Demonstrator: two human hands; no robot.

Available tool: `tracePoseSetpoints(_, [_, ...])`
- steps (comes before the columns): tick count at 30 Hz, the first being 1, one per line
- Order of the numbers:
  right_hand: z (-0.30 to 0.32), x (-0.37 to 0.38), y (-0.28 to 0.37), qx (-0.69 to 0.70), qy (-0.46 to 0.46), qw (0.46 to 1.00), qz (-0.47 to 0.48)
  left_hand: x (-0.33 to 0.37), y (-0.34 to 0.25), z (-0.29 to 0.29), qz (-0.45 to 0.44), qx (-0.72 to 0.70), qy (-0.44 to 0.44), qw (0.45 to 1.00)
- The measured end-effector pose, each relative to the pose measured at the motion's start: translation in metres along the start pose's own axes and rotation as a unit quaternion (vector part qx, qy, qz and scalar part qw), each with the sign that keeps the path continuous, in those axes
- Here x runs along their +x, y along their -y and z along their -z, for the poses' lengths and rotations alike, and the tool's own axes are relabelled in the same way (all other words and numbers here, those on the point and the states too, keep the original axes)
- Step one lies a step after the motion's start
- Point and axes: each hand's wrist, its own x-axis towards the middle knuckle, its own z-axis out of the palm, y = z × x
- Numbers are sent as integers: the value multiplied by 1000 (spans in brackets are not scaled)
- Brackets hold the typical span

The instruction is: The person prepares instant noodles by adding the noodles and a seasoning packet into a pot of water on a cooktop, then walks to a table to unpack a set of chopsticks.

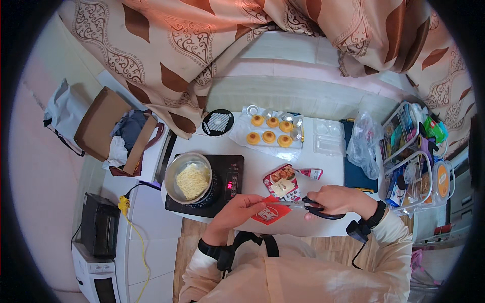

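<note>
Close to the table's front edge, my left hand pinches a small red sachet by its upper left corner. My right hand grips scissors with black handles, and their metal blades lie across the top of the sachet. Just beyond them rests an instant noodle wrapper with a cream-coloured sachet on top. To the left, a pot holding a pale block of dried noodles stands on a black induction cooker with a lit red display.
Several small tarts sit on a lined tray at the back, beside a round black-and-white trivet. A clear plastic tray, a plastic bag and a wire rack of packages stand rightward. An open cardboard box is at left.
</note>
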Motion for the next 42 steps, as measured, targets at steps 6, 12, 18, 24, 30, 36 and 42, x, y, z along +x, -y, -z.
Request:
tracePoseSetpoints(6, [1,-6,2,-58,-35,997,-27,7,1,-1,13,-13,5,1000])
tracePoseSetpoints(12, [-8,-5,-3,-89,-80,993,-7,16,-6,-7,10,-27,19,999])
tracePoseSetpoints(18, [-10,-12,-5,-74,-70,994,-42,25,1,-7,17,-11,51,999])
tracePoseSetpoints(24, [-24,-11,-19,-92,-106,989,-55,45,13,-7,31,27,59,997])
tracePoseSetpoints(30, [-52,-5,-33,-46,-104,990,-85,63,34,-9,42,24,77,996])
tracePoseSetpoints(36, [-60,-10,-41,18,-104,992,-73,61,25,-5,39,87,101,990])
tracePoseSetpoints(42, [-133,-1,-79,102,-200,933,-280,22,30,15,-6,70,26,997])
